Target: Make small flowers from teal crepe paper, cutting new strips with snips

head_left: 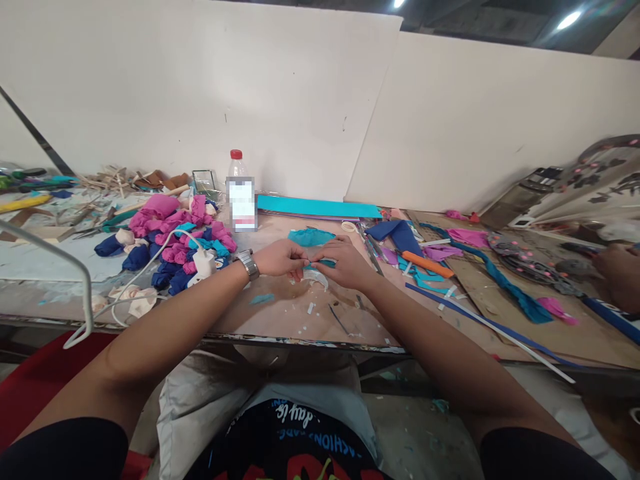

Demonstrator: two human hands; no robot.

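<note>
Over the middle of the table, my left hand (284, 259) and my right hand (344, 261) meet, fingertips pinched close together. Between them is a small strip of teal fabric (324, 263), gripped by both hands. A wider gathered teal piece of cloth (311, 237) lies just beyond the fingers. Below the hands a whitish, clear scrap (316, 280) rests on the table. My left wrist wears a metal watch (248, 265). The fingers hide part of the strip.
Left of my hands are a pile of pink and navy fabric bundles (173, 230), a white cable, and a red-capped bottle (237, 167). Flat teal sheets (320, 207) lie behind. To the right are an orange tool (427, 264), fabric scraps, and another person's hand (620, 270).
</note>
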